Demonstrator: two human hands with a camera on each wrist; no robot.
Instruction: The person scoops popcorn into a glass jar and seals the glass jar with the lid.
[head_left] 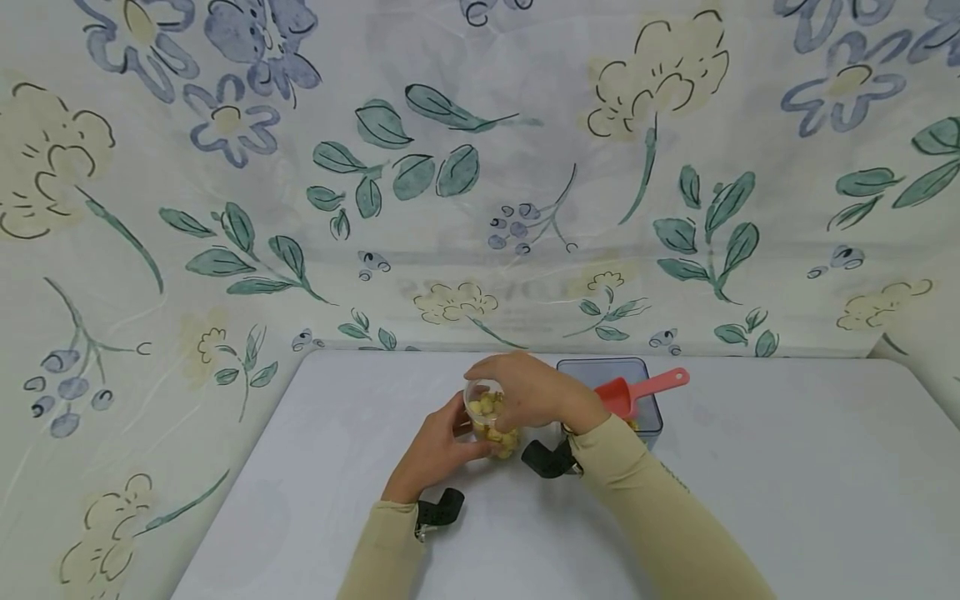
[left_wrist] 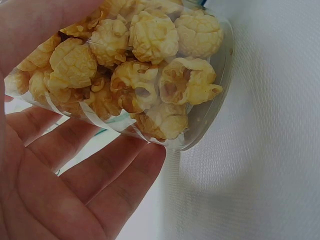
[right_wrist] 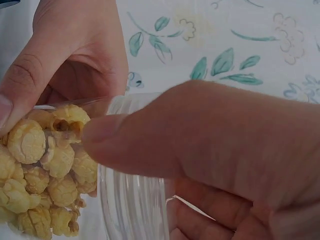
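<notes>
A clear plastic jar (head_left: pixel 501 433) filled with caramel-coloured popcorn (left_wrist: pixel 152 37) stands on the white table. My left hand (head_left: pixel 438 446) grips the jar's lower body, thumb on the near side and fingers round the far side. From above, my right hand (head_left: pixel 534 387) holds the jar's top, its thumb lying over the clear ridged neck (right_wrist: pixel 132 205) in the right wrist view. The right hand's fingers curl behind that neck and are partly hidden. Popcorn shows through the wall in both wrist views.
Just right of the jar is a clear, dark-rimmed square container (head_left: pixel 600 362), partly covered by my right forearm. A red scoop (head_left: pixel 660 382) lies across it, handle pointing right. Behind the white table (head_left: pixel 787 467) hangs a floral cloth (head_left: pixel 525 167). Each wrist carries a black camera (head_left: pixel 551 460).
</notes>
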